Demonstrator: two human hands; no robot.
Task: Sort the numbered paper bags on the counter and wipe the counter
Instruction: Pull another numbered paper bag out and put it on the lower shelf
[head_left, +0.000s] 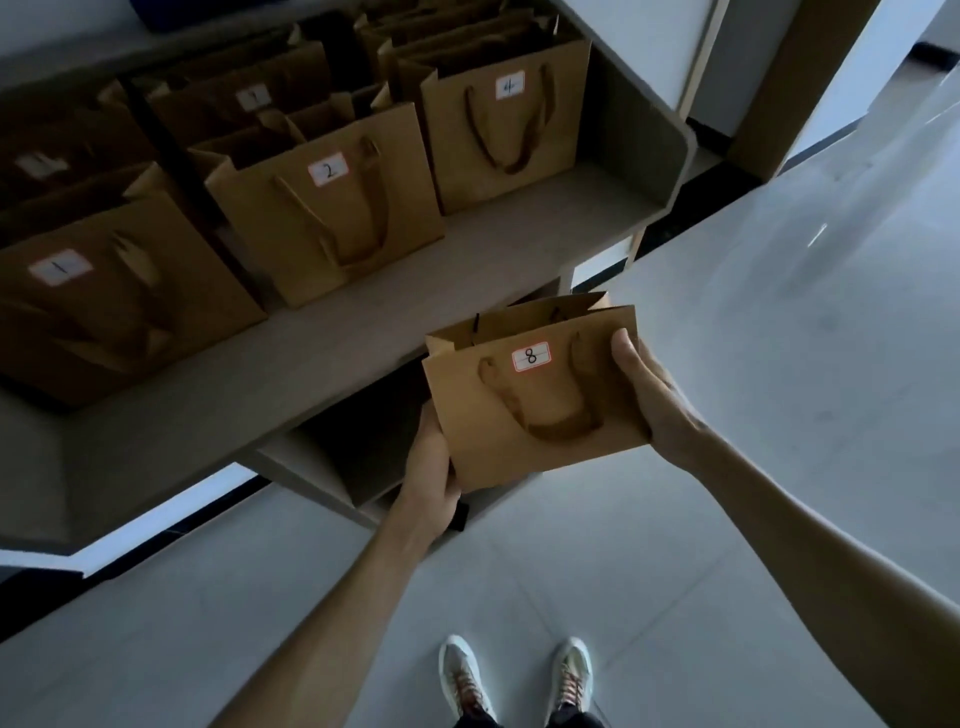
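Holding the small brown kraft-paper bag labelled 8 off the grey surface, your left hand grips its lower corner and your right hand its side. Treat it as light, crushable; support side folds, not cord handles.

I hold bag 8 between my left hand and right hand, off the near edge of the counter. On it, bag 1 stands leftmost, bag 2 next, bag 4 right; more bags stand behind.
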